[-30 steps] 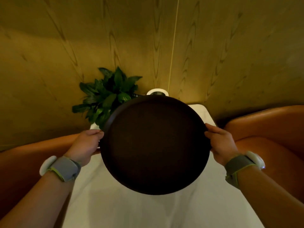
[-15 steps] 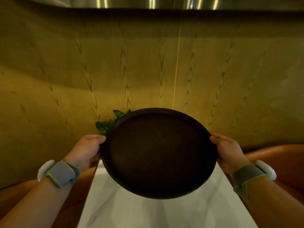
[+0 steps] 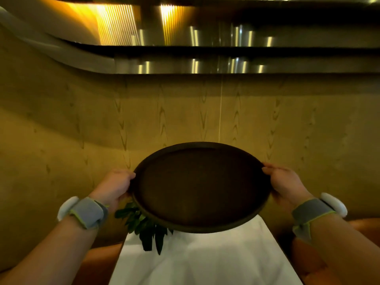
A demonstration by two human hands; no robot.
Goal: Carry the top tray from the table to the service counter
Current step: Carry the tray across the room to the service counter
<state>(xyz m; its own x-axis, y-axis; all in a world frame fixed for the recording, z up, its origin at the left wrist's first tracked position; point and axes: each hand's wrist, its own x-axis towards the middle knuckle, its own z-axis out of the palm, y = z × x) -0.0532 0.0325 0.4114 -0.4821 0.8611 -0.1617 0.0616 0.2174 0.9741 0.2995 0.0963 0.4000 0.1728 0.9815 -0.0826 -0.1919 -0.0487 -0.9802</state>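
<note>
A round dark brown tray (image 3: 200, 186) is held in the air in front of me, above the far end of a white table (image 3: 205, 262). My left hand (image 3: 114, 188) grips its left rim and my right hand (image 3: 284, 185) grips its right rim. The tray carries nothing and tilts slightly toward me. Both wrists wear grey bands with white pods. Any other trays on the table are hidden behind the held one.
A green leafy plant (image 3: 144, 225) shows under the tray's left edge. Orange seats (image 3: 98, 262) flank the table on both sides. A wood-grain wall (image 3: 185, 112) stands straight ahead, with shiny metal bands (image 3: 205, 48) above it.
The tray has risen with both hands still on its rim. My view has tilted upward, so the table and plant sit lower and the metal bands above the wall have come into sight.
</note>
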